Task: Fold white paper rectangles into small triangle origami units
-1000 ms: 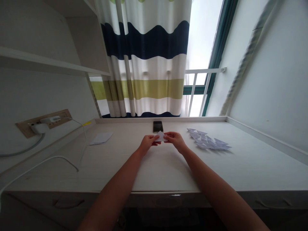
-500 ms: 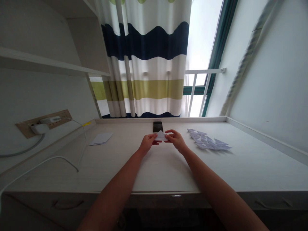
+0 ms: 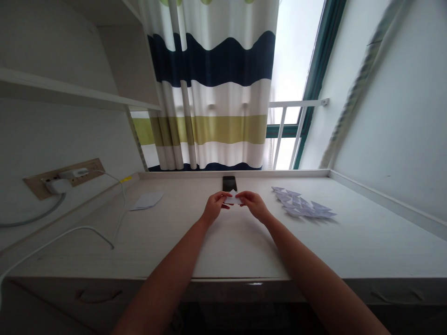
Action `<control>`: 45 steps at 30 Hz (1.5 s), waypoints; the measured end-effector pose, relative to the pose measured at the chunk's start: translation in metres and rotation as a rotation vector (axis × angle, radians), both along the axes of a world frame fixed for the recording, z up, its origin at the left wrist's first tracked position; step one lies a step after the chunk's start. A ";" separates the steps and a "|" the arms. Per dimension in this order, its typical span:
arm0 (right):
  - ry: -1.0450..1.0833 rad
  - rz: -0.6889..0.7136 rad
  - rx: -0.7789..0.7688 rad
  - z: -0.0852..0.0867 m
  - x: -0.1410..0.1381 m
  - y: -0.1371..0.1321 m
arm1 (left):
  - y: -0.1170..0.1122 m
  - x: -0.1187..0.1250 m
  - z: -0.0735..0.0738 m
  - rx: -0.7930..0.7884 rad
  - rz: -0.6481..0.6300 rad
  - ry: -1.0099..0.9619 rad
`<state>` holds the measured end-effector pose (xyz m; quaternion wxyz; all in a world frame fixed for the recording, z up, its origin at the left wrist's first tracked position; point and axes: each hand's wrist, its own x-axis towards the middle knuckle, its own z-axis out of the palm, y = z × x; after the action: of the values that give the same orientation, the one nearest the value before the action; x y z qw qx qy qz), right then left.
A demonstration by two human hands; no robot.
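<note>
Left hand (image 3: 213,208) and right hand (image 3: 254,205), drawn closer than a moment before, both pinching a small folded paper (image 3: 233,200) in front of a phone (image 3: 229,184).

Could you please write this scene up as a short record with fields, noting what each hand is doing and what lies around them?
Left hand: pinches a small folded white paper by its left side.
Right hand: pinches the same paper by its right side.
Nearest things: a black smartphone lying beyond the hands; a pile of folded paper triangles to the right.
Surface: a white desk.
Rest: a loose white paper sheet on the desk; a wall socket strip with a plugged-in white cable; a striped curtain.
</note>
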<state>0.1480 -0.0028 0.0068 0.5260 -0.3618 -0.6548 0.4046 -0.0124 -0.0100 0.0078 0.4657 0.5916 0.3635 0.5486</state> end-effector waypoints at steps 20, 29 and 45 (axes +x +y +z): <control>0.082 -0.082 -0.067 0.006 0.005 -0.003 | -0.002 -0.002 0.003 0.016 0.026 0.056; 0.187 -0.009 -0.259 0.009 0.006 -0.007 | -0.002 -0.001 0.002 0.041 0.017 0.065; -0.069 -0.073 -0.017 0.005 0.003 -0.004 | 0.001 -0.002 -0.001 0.022 0.011 0.059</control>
<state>0.1505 -0.0072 0.0119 0.5145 -0.4036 -0.6554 0.3780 -0.0147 -0.0089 0.0069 0.4450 0.6107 0.3744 0.5375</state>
